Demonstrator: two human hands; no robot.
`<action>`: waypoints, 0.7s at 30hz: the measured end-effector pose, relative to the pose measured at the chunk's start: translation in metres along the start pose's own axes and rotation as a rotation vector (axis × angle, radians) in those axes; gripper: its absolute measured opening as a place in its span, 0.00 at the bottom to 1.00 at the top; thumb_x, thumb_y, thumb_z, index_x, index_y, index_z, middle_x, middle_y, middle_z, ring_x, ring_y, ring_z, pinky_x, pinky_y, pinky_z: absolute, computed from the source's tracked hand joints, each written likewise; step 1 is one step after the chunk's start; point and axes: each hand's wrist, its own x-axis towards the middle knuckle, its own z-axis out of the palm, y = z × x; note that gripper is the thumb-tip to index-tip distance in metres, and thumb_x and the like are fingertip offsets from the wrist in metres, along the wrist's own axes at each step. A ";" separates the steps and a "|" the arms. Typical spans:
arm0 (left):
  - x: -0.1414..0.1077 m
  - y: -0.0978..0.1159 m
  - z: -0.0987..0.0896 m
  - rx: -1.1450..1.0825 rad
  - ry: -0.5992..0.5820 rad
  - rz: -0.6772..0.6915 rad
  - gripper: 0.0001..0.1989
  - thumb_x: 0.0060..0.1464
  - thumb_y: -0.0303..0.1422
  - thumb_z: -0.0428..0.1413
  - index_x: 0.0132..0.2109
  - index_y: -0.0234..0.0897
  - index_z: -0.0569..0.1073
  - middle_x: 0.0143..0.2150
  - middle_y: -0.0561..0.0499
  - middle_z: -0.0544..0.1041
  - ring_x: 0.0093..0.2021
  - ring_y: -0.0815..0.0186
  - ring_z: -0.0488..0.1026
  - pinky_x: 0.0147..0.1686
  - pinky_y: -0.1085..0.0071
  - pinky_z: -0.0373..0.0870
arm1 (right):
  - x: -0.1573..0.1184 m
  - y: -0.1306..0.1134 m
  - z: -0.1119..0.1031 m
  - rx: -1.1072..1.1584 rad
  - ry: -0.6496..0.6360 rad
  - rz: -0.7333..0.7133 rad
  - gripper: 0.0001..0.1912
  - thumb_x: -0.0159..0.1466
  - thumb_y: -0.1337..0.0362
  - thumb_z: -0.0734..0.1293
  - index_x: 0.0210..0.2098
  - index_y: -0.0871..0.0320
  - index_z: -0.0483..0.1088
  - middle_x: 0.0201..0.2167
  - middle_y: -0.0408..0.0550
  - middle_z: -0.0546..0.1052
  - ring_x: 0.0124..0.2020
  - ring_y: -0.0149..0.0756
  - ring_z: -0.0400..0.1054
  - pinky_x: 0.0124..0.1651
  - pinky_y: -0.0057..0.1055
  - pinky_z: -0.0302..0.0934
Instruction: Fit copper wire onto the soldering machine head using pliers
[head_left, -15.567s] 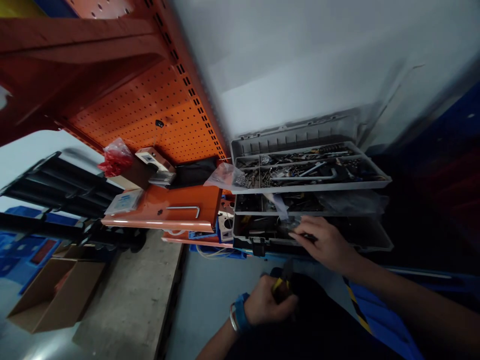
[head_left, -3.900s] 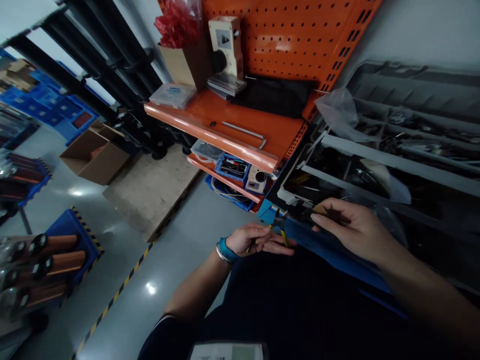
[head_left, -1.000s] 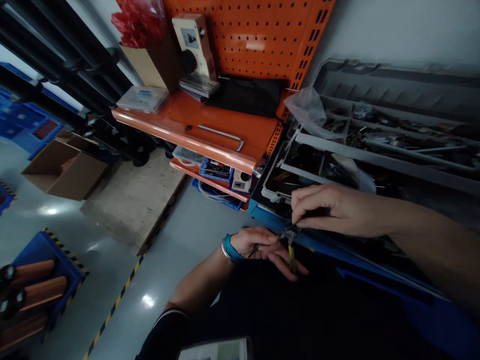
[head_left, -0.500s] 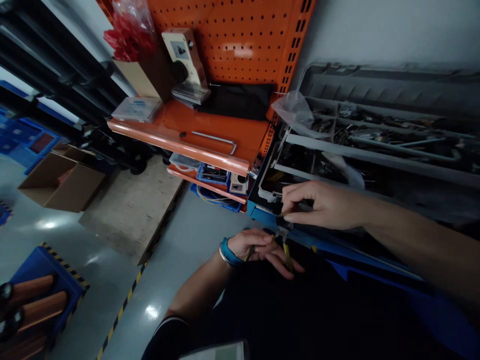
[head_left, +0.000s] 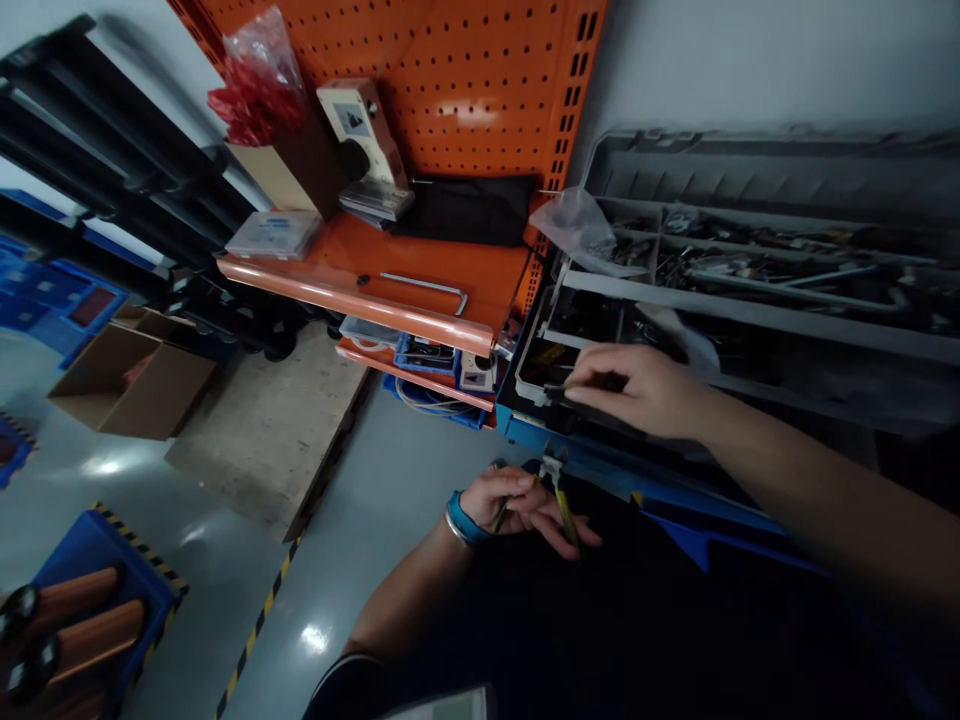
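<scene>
My left hand (head_left: 521, 505), with a teal band and a bright bangle at the wrist, is closed around yellow-handled pliers (head_left: 565, 512). The jaws point up and away from me and stand apart, with nothing visible between them. My right hand (head_left: 634, 388) is above and to the right, over the near edge of the grey toolbox (head_left: 750, 312). Its thumb and fingers pinch a small dark piece (head_left: 555, 393) whose kind I cannot make out. Between the pliers' jaws and the right fingertips there is a gap.
Loose metal parts and a plastic bag (head_left: 577, 228) lie in the toolbox's upper compartments. To the left, an orange shelf (head_left: 337, 270) holds a hex key (head_left: 431, 287), a black pouch (head_left: 465, 210) and a clear case (head_left: 274, 235). A blue drawer unit (head_left: 517, 425) stands under the toolbox.
My right hand has moved up and away from the pliers, towards the toolbox, with the dark piece in its fingers. The pliers' jaws are now in plain sight; the view has shifted slightly.
</scene>
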 end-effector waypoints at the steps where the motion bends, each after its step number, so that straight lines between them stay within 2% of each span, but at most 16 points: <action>1: -0.001 -0.001 0.000 0.000 0.012 0.011 0.24 0.50 0.42 0.53 0.17 0.36 0.53 0.31 0.37 0.79 0.43 0.50 0.76 0.57 0.55 0.52 | -0.001 0.006 -0.001 -0.027 0.118 0.017 0.12 0.60 0.55 0.64 0.27 0.57 0.69 0.27 0.45 0.70 0.26 0.30 0.64 0.29 0.29 0.59; 3: -0.003 -0.005 -0.001 0.007 0.078 0.036 0.24 0.49 0.43 0.55 0.16 0.36 0.53 0.31 0.36 0.79 0.41 0.49 0.76 0.56 0.53 0.54 | -0.005 0.020 -0.002 -0.110 0.319 0.010 0.11 0.59 0.56 0.64 0.28 0.57 0.69 0.27 0.46 0.71 0.26 0.32 0.65 0.29 0.30 0.59; 5: -0.006 -0.011 0.000 0.006 0.181 0.071 0.25 0.47 0.44 0.56 0.17 0.36 0.52 0.32 0.35 0.79 0.36 0.49 0.77 0.52 0.53 0.59 | -0.009 0.033 0.001 -0.280 0.438 -0.021 0.10 0.61 0.58 0.63 0.31 0.56 0.71 0.30 0.49 0.72 0.30 0.36 0.66 0.34 0.34 0.61; 6: -0.008 -0.014 0.001 -0.003 0.228 0.090 0.25 0.46 0.45 0.56 0.17 0.36 0.52 0.34 0.35 0.79 0.34 0.50 0.77 0.48 0.54 0.62 | -0.011 0.039 0.003 -0.385 0.442 -0.026 0.10 0.62 0.60 0.61 0.33 0.57 0.72 0.32 0.51 0.73 0.33 0.39 0.67 0.37 0.37 0.62; 8: -0.014 -0.021 0.005 -0.036 0.305 0.143 0.27 0.45 0.47 0.57 0.16 0.35 0.51 0.37 0.35 0.79 0.31 0.52 0.77 0.43 0.58 0.66 | -0.016 0.045 0.011 -0.580 0.349 -0.014 0.13 0.63 0.64 0.58 0.40 0.60 0.72 0.39 0.56 0.74 0.41 0.45 0.68 0.44 0.43 0.61; 10: -0.021 -0.029 0.012 -0.059 0.405 0.222 0.27 0.45 0.47 0.57 0.16 0.35 0.53 0.39 0.36 0.79 0.33 0.54 0.77 0.42 0.60 0.66 | -0.021 0.043 0.022 -0.696 0.272 -0.010 0.16 0.63 0.66 0.57 0.46 0.63 0.71 0.47 0.60 0.72 0.47 0.50 0.65 0.50 0.50 0.57; 11: -0.024 -0.034 0.017 -0.058 0.474 0.276 0.26 0.46 0.47 0.57 0.16 0.34 0.57 0.40 0.36 0.78 0.35 0.53 0.77 0.44 0.60 0.66 | -0.025 0.039 0.029 -0.709 0.278 -0.028 0.16 0.62 0.66 0.58 0.47 0.63 0.70 0.50 0.60 0.70 0.49 0.52 0.65 0.52 0.52 0.56; 12: -0.027 -0.038 0.021 -0.053 0.551 0.340 0.23 0.46 0.47 0.57 0.18 0.33 0.62 0.42 0.36 0.78 0.37 0.53 0.77 0.46 0.60 0.65 | -0.029 0.035 0.037 -0.681 0.300 -0.061 0.16 0.62 0.65 0.59 0.47 0.62 0.70 0.51 0.60 0.70 0.50 0.52 0.64 0.53 0.53 0.54; 14: -0.031 -0.049 0.030 -0.033 0.710 0.467 0.19 0.47 0.44 0.57 0.26 0.30 0.72 0.45 0.37 0.77 0.42 0.54 0.76 0.50 0.60 0.63 | -0.040 0.028 0.055 -0.498 0.298 -0.163 0.15 0.62 0.62 0.61 0.46 0.60 0.70 0.48 0.58 0.72 0.48 0.50 0.66 0.51 0.50 0.58; 15: -0.030 -0.054 0.034 -0.023 0.777 0.519 0.18 0.46 0.43 0.58 0.32 0.28 0.75 0.47 0.37 0.76 0.44 0.54 0.75 0.51 0.60 0.63 | -0.045 0.026 0.066 -0.346 0.226 -0.226 0.15 0.62 0.61 0.62 0.46 0.59 0.69 0.46 0.56 0.73 0.47 0.47 0.68 0.49 0.45 0.62; 17: -0.025 -0.062 0.036 0.001 0.887 0.600 0.21 0.44 0.42 0.59 0.40 0.28 0.77 0.49 0.38 0.75 0.47 0.53 0.73 0.52 0.60 0.62 | -0.054 0.028 0.090 -0.119 0.007 -0.217 0.20 0.62 0.58 0.61 0.52 0.57 0.64 0.48 0.54 0.72 0.48 0.43 0.68 0.46 0.38 0.66; 19: -0.021 -0.065 0.031 0.047 0.970 0.670 0.23 0.42 0.44 0.60 0.40 0.30 0.77 0.48 0.40 0.75 0.49 0.50 0.72 0.54 0.59 0.60 | -0.056 0.035 0.117 -0.009 -0.145 -0.197 0.29 0.61 0.52 0.62 0.59 0.57 0.56 0.52 0.55 0.70 0.50 0.44 0.67 0.45 0.38 0.68; 21: -0.027 -0.063 0.025 0.143 1.019 0.705 0.22 0.46 0.48 0.56 0.35 0.31 0.77 0.43 0.40 0.77 0.49 0.51 0.71 0.55 0.59 0.60 | -0.046 0.039 0.145 0.071 -0.196 -0.198 0.34 0.60 0.48 0.63 0.60 0.57 0.54 0.52 0.57 0.69 0.50 0.46 0.67 0.44 0.39 0.68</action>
